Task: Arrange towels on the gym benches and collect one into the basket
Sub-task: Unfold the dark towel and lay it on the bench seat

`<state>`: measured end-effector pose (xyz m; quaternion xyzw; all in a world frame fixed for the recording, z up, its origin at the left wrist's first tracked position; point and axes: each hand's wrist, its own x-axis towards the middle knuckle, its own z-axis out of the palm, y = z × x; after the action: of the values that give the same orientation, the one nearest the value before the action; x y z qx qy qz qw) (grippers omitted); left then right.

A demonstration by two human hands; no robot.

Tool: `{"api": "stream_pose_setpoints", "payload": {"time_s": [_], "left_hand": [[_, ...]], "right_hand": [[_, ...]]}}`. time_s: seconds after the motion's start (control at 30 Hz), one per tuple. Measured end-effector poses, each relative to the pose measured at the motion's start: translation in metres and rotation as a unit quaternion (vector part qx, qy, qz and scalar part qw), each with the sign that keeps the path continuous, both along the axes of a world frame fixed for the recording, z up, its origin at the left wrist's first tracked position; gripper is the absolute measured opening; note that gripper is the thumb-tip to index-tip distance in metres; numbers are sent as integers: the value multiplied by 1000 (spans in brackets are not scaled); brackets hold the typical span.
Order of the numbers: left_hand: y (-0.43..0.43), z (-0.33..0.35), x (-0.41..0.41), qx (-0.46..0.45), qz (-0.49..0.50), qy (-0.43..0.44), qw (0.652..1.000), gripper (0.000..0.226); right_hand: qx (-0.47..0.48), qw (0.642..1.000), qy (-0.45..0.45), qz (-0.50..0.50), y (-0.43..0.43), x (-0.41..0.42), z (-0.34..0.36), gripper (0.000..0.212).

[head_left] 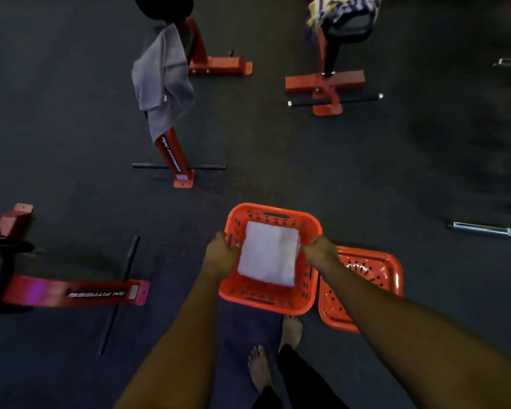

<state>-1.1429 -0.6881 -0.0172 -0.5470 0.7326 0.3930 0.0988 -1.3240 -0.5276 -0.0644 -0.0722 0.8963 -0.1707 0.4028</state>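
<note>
I hold an orange plastic basket (266, 302) above the floor, in front of my feet. My left hand (222, 252) grips its left rim and my right hand (320, 252) grips its right rim. A folded white towel (269, 252) lies inside the basket. A grey towel (163, 81) hangs over the orange bench (173, 156) at the upper left. A yellow, purple and white patterned towel (337, 7) lies on the bench (325, 84) at the upper right.
A second orange basket (375, 270) sits on the dark floor just right of the held one. Another orange bench frame (71, 292) lies at the left. Steel barbell ends (484, 230) rest on the floor at the right. My bare feet (260, 367) stand below the basket.
</note>
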Motion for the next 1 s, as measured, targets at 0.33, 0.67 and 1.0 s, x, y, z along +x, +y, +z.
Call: {"api": "stream_pose_setpoints", "payload": {"time_s": [0.33,0.67,1.0], "left_hand": [[-76,96,44,-36,89,81,992,42],[-138,181,284,-168,304,77,934,37],[-197,192,535,-188,399,64,895,31]], "right_hand": [[-126,987,-35,96,-149,25,86,11],[-229,917,-101,310,-326,238,123,13],[-255,857,-104,435,-431,487,186,10]]}}
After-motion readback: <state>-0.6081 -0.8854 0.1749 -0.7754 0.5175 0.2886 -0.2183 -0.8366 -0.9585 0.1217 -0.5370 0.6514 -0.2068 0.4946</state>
